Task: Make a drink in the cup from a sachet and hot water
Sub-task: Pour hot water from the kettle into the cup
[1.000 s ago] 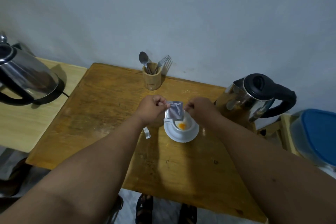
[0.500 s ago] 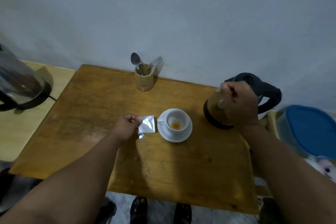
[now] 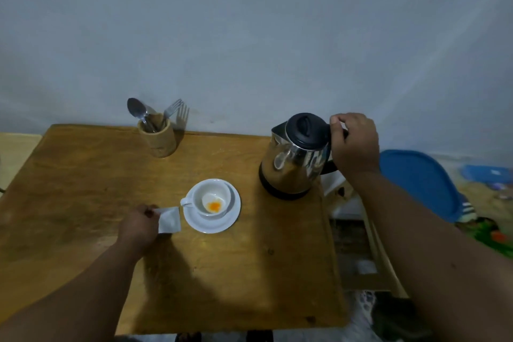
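- Head view: my left hand rests low on the wooden surface, fingers pinching the silver sachet by its left edge — the sachet lies flat, just beside the saucer.
- The white cup sits on that saucer, handle pointing toward my left hand; a small heap of orange powder lies in the bottom of it, off to the near side.
- My right hand is curled around the black handle of the steel kettle, fingers wrapped shut on it; the handle itself is mostly hidden behind my hand.
- The kettle stands upright near the right edge of the surface, black lid closed, spout turned toward the left and away from me. Whether its base is touching the surface or just lifted I cannot tell.
- Kettle and cup stand apart, with bare wood between them.
- At the back, against the wall, a wooden holder keeps a spoon and a fork standing upright.
- Off the right side of the surface, lower down, a blue lid covers a container — past it the floor is cluttered and too blurred to read.
- Both my forearms reach in from the bottom of the view.
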